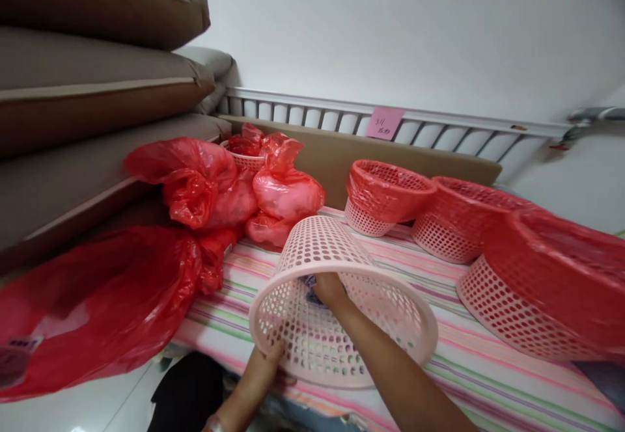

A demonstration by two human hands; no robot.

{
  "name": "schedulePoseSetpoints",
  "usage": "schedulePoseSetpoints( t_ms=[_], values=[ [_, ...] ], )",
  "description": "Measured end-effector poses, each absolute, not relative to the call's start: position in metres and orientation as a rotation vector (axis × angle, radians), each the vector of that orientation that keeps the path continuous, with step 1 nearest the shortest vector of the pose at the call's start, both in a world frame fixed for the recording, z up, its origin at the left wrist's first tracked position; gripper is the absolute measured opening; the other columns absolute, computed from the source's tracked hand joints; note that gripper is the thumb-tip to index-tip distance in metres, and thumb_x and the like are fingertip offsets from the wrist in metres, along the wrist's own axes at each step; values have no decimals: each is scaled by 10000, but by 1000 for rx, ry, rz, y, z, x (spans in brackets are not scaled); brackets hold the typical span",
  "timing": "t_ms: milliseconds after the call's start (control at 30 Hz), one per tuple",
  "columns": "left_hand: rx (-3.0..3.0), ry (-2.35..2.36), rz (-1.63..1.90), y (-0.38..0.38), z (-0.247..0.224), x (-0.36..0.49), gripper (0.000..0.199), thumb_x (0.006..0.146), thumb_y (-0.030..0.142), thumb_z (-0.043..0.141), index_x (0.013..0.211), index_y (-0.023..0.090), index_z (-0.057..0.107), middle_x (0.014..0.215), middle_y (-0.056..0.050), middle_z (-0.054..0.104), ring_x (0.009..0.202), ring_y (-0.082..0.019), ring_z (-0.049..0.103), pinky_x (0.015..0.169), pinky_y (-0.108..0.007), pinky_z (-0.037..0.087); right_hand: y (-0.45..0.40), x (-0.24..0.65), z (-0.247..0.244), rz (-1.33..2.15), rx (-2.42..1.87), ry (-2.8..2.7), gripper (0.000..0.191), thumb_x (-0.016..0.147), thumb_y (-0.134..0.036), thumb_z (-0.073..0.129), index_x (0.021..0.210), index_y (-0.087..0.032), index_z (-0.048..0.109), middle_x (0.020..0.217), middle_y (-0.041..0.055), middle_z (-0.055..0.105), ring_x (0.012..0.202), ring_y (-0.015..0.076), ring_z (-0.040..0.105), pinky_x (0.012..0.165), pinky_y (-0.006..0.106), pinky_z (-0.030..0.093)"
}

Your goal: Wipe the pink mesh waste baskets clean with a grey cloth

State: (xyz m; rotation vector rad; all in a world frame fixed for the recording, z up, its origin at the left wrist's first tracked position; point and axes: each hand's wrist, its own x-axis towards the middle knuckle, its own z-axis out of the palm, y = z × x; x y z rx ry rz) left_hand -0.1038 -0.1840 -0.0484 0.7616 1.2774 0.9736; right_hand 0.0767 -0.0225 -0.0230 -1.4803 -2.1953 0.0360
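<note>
A pale pink perforated plastic basket [317, 250] lies tilted on its side, its mouth facing me, on a striped bed sheet [239, 295]. My left hand [273, 357] grips the rim at the lower left, thumb on the near side and fingers underneath. Inside the basket, my right hand [329, 289] is closed on a dark patterned cloth [311, 289] pressed against the inner wall. Part of the cloth is hidden behind that hand.
To the right stand three baskets lined with red plastic bags [390, 188]. Tied red bags [288, 191] and a large loose red bag [112, 302] lie to the left, beside stacked cushions [97, 87]. A radiator [312, 114] with a pink note [385, 123] runs along the wall.
</note>
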Motion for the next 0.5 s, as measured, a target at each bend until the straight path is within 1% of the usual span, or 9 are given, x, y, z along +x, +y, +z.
schedulePoseSetpoints(
  t_ms=[67,133,233,300,333,367,400,467,500],
  values=[
    [711,1287,929,-196,-50,-85,691,763,463,560,1388,227,384,967,-96,725,477,-225,685,499,-370,567,-30,83,-16,42,-1529,-2176,697,667,-99,519,1344,-222,413,1417,62,423,1325,268,322,1080,461,256],
    [704,1301,932,-201,-51,-74,657,776,417,549,1386,231,390,957,-84,719,449,-196,672,486,-335,561,-39,81,-13,64,-1626,-2132,642,686,-119,527,1319,-192,443,1376,95,467,1288,280,372,1054,443,289],
    [707,1328,926,-200,-54,-70,643,792,396,515,1391,211,379,908,-88,721,435,-200,664,470,-334,552,-64,68,-14,109,-1761,-2080,504,676,-78,491,1172,-132,564,1194,143,595,1139,286,507,983,408,355],
    [745,1343,928,-197,-57,-73,652,794,417,492,1394,195,369,917,-107,723,442,-224,665,477,-373,553,-94,58,-18,132,-1793,-2080,450,655,-64,474,1081,-121,609,1117,144,622,1074,281,537,954,387,375],
    [791,1348,955,-196,-58,-75,657,781,426,499,1378,171,392,966,-132,717,487,-245,681,511,-400,562,-113,56,-21,149,-1789,-2090,448,642,-62,471,1061,-124,617,1108,137,623,1070,278,533,954,378,374],
    [845,1352,998,-195,-59,-76,657,757,428,520,1342,140,437,1041,-159,699,589,-273,705,589,-424,573,-134,55,-24,168,-1779,-2102,459,630,-60,468,1057,-134,620,1109,125,621,1075,272,525,961,367,367],
    [902,1348,1053,-193,-61,-78,641,727,423,545,1284,109,496,1120,-178,670,742,-301,714,708,-434,569,-154,55,-27,201,-1755,-2120,504,606,-53,463,1078,-145,614,1129,113,611,1096,270,508,982,367,347],
    [965,1330,1137,-191,-64,-80,545,682,408,573,1115,79,607,1192,-184,637,1046,-319,632,936,-393,485,-189,59,-32,279,-1722,-2146,594,550,-36,450,1102,-190,605,1149,79,599,1114,263,488,998,374,325],
    [949,1328,1149,-191,-65,-80,486,672,403,579,1038,89,636,1179,-173,648,1142,-310,573,1001,-363,432,-201,61,-34,312,-1712,-2152,628,526,-32,446,1108,-209,601,1156,67,594,1116,262,482,999,379,320]
  ],
)
